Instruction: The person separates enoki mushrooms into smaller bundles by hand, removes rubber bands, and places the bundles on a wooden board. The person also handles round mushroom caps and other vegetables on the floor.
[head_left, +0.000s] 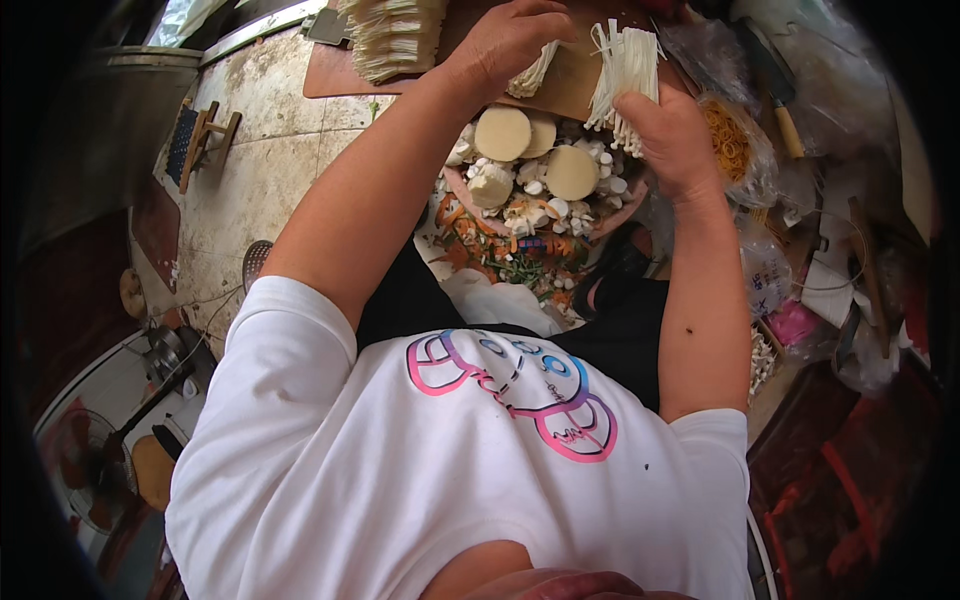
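Note:
My right hand (671, 135) is closed around a bunch of enoki mushrooms (626, 75), its small caps pointing down towards me, above the right part of the brown board (581, 94). Over the board's middle, my left hand (510, 37) has bent fingers; its thumb side is hidden, so its hold cannot be told. A smaller enoki bundle (534, 73) lies just below that hand. At the board's left, stacked enoki bundles (394, 41) form a long row. Beneath the board's near edge, a pink basin (469, 199) holds pale round discs (502, 133) and white mushroom pieces (581, 221).
Yellow rubber bands (726, 139) fill a plastic bag at right, beside a wooden-handled knife (787, 131). Orange and green vegetable scraps (517, 270) lie between my feet. A small wooden stool (210, 142) stands on the tiles at left, and a fan (86, 469) is at lower left.

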